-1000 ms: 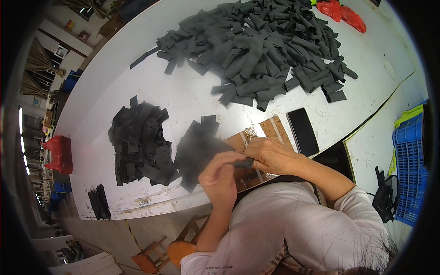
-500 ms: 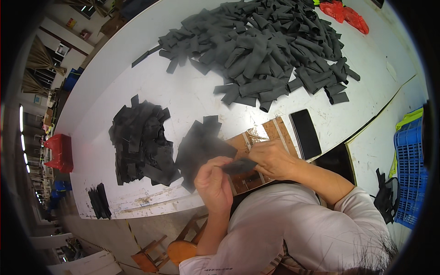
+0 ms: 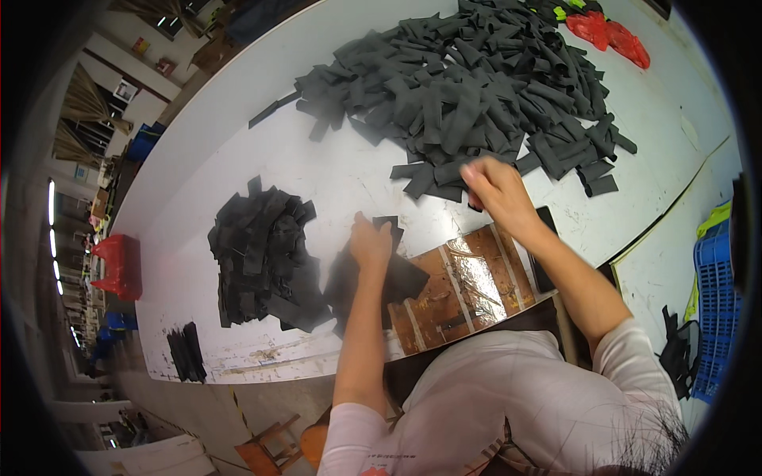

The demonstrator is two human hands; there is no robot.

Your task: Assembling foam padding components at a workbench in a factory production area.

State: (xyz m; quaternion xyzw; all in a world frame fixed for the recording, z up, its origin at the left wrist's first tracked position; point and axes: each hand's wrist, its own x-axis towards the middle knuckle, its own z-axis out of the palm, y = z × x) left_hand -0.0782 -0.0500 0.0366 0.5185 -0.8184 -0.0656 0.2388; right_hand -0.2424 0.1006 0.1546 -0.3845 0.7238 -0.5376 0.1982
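Observation:
My left hand (image 3: pixel 371 244) is over a small pile of dark grey fabric pieces (image 3: pixel 409 282) in front of me, thumb and forefinger apart. No piece shows in its grip. Slightly blurred, my right hand (image 3: pixel 498 190) is at the near edge of a large heap of dark grey folded fabric strips (image 3: pixel 468 95). Its fingers are curled in, and whatever is between them is hidden. Left of my left hand is another stack of black fabric pieces (image 3: pixel 258 254). Close to my body lies a brown wooden board (image 3: pixel 432 305) with pale bands and shiny clear tape.
A dark phone (image 3: pixel 544 274) lies beside the board, partly behind my right forearm. Red plastic bags (image 3: pixel 609 38) are at the far right, and a red bag (image 3: pixel 117 266) hangs at the left. A black bundle (image 3: pixel 187 353) rests by the table's left edge. A blue crate (image 3: pixel 717 305) stands right.
My hands have parted from the dark fabric piece they held together over the board. The left has moved to the small pile, the right out to the large heap. The view has shifted slightly.

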